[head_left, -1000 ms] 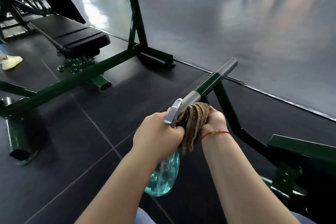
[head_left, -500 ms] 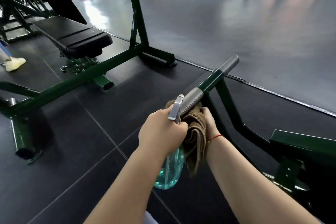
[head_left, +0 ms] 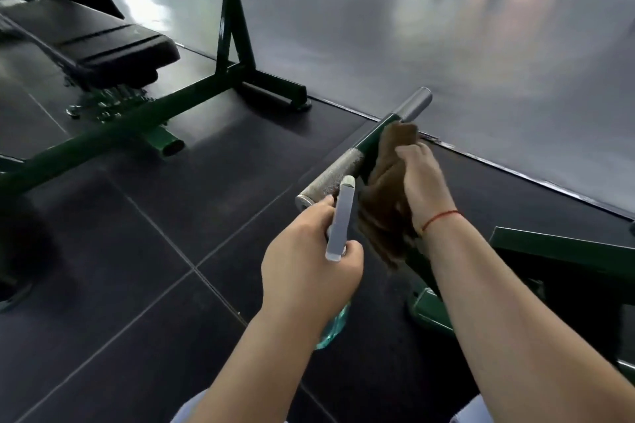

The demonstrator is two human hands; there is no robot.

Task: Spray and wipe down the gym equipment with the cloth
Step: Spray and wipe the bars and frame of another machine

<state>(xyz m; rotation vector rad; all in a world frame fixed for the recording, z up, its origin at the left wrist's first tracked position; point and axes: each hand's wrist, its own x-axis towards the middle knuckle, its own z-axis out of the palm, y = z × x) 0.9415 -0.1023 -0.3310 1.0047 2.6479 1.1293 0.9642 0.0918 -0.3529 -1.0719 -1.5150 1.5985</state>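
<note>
Gripping the cloth (head_left: 385, 196) with curled fingers, the right hand (head_left: 424, 182) presses it against the green middle of the bar (head_left: 335, 175). The left hand (head_left: 309, 268) is wrapped round the bottle (head_left: 340, 216) at its neck, with the nozzle just past its fingertips, beside the bar's knurled end. A loose tail of cloth hangs below the right fingers. I'd say it could snag on the frame or pull free. A stray squeeze of the trigger might wet the right wrist rather than the metal.

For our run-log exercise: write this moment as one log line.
left hand grips spray bottle | right hand holds cloth against handle bar | knurled grip uncovered | stage: wipe
</note>
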